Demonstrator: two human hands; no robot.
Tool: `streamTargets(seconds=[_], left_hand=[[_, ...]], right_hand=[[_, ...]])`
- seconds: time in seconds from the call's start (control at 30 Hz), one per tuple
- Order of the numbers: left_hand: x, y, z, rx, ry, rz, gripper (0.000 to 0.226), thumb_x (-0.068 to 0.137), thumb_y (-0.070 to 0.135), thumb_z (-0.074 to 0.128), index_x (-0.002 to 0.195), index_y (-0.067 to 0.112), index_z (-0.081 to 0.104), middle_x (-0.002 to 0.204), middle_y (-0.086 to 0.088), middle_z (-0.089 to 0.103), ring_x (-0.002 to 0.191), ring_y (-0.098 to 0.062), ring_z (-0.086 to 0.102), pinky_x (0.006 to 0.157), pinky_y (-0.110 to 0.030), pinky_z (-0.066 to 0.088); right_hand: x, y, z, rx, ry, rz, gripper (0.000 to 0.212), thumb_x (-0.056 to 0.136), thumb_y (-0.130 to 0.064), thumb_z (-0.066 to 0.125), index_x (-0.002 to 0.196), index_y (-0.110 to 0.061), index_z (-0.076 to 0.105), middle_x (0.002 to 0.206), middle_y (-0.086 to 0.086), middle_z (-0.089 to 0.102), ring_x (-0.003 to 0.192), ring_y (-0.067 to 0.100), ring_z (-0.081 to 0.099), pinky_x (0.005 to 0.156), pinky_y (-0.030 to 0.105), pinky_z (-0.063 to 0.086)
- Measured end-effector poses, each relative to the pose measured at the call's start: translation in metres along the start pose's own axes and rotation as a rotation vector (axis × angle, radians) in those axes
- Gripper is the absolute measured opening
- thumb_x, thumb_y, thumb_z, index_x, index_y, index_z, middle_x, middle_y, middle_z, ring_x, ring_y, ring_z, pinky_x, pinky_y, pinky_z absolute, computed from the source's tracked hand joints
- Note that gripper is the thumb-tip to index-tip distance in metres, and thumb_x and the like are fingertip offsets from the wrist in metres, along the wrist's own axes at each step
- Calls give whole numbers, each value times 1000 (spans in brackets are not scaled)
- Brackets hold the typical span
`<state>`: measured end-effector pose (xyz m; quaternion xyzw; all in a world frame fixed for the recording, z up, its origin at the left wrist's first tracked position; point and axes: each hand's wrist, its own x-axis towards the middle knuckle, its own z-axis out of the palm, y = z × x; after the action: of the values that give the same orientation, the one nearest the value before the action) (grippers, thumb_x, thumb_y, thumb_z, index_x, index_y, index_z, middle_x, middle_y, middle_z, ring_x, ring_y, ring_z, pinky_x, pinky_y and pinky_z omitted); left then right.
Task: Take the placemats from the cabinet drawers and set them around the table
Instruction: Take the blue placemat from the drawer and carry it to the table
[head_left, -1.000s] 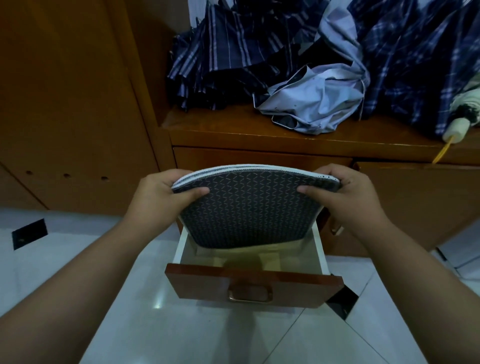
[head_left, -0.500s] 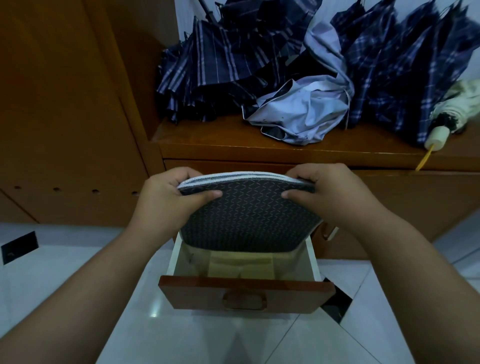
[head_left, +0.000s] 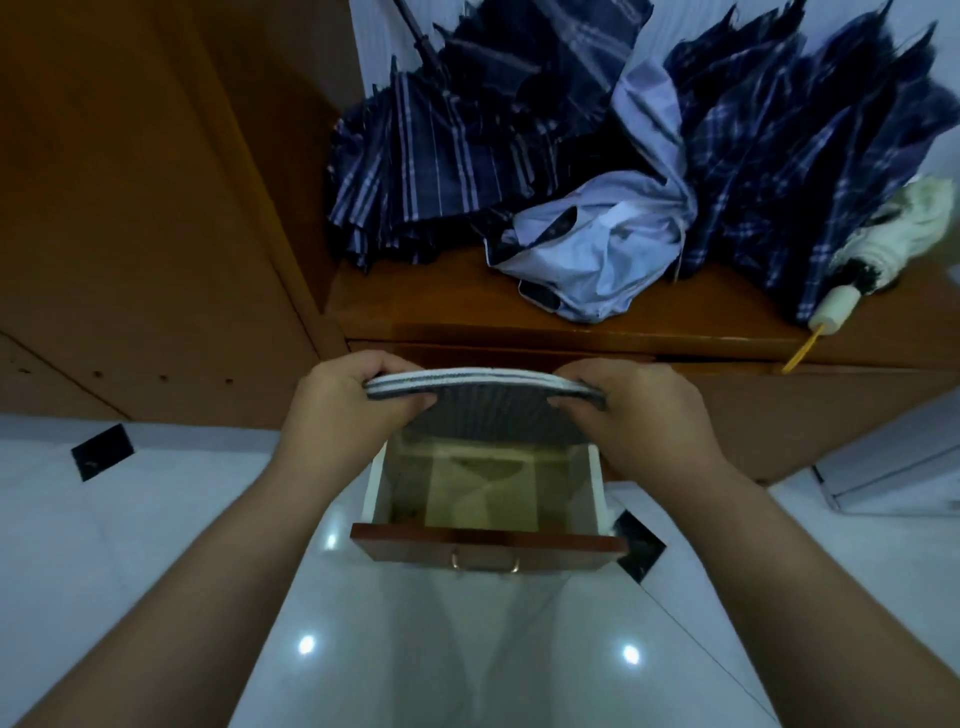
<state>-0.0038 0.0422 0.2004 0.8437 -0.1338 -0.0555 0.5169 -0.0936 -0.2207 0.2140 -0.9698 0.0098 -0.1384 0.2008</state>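
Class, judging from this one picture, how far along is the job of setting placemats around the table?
Done: the drawer is pulled open. In hand: the left hand and right hand grip a stack of placemats above it. Left: carrying and laying them out; no table is in view.

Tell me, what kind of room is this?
Probably a room in a home, maybe near the door. There is a wooden cabinet with an open drawer, folded umbrellas piled on its shelf, and a shiny white tiled floor. Both hands hold a stack of placemats.
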Motion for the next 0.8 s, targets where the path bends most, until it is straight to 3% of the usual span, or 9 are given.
streamTargets(seconds=[0.2,0.3,0.37,0.47,0.5,0.57,0.67,0.77,0.8], left_hand=[[-26,125,-73,95,-78,-61,14,77,37,84,87,40,76,88,20,69,85,-3,65,68,-26,51],[-36,208,-113,78,-178,-135,30,76,72,66,94,48,71,95,26,65,90,4,62,69,-22,47],[-40,260,-136,-44,-208,-366,47,75,88,47,90,51,72,98,21,64,95,0,61,77,-29,46],[-41,318,-170,-180,-304,-785,33,83,75,53,87,50,74,113,10,57,103,-11,55,83,-36,51],[-41,334,-181,-225,-365,-885,27,84,69,61,95,47,73,117,5,57,106,-16,55,80,-36,55],[-44,357,-198,-391,-449,-1040,36,80,53,76,113,38,73,119,-3,59,106,-22,59,74,-33,57],[-52,382,-204,-629,-431,-1124,49,79,35,80,125,21,71,107,-13,70,95,-27,68,82,-36,60],[-53,406,-203,-920,-388,-1093,48,82,12,73,130,11,65,110,-20,73,92,-35,75,61,-35,63],[-50,410,-202,-957,-357,-1056,52,82,6,70,133,12,61,118,-20,70,97,-36,74,61,-35,63]], right_hand=[[10,-62,-130,-6,17,12,18,88,-27,70,103,-32,79,85,-8,76,75,17,70,58,28,53],[19,-97,-206,-44,73,-1,25,78,-20,69,99,-29,80,81,-6,76,70,18,69,58,22,48],[26,-118,-253,-55,86,-10,29,76,-17,69,100,-28,80,82,-6,76,71,17,68,58,22,47],[30,-144,-311,-68,115,-34,30,75,-14,70,100,-26,81,85,-5,76,75,13,64,61,26,47],[30,-151,-326,-61,135,-52,28,76,-14,71,101,-24,81,88,-5,77,79,12,64,66,27,48],[32,-166,-354,-16,160,-70,25,81,-14,68,102,-21,80,97,-5,77,87,13,69,78,29,50],[29,-184,-382,9,212,-78,27,81,-11,69,105,-18,79,103,-4,77,96,12,70,86,32,54],[30,-194,-401,4,267,-97,25,81,-7,75,104,-16,79,103,-3,77,97,11,68,90,26,48],[30,-194,-407,10,255,-90,25,81,-5,78,104,-14,80,103,-2,77,97,12,70,89,25,48]])
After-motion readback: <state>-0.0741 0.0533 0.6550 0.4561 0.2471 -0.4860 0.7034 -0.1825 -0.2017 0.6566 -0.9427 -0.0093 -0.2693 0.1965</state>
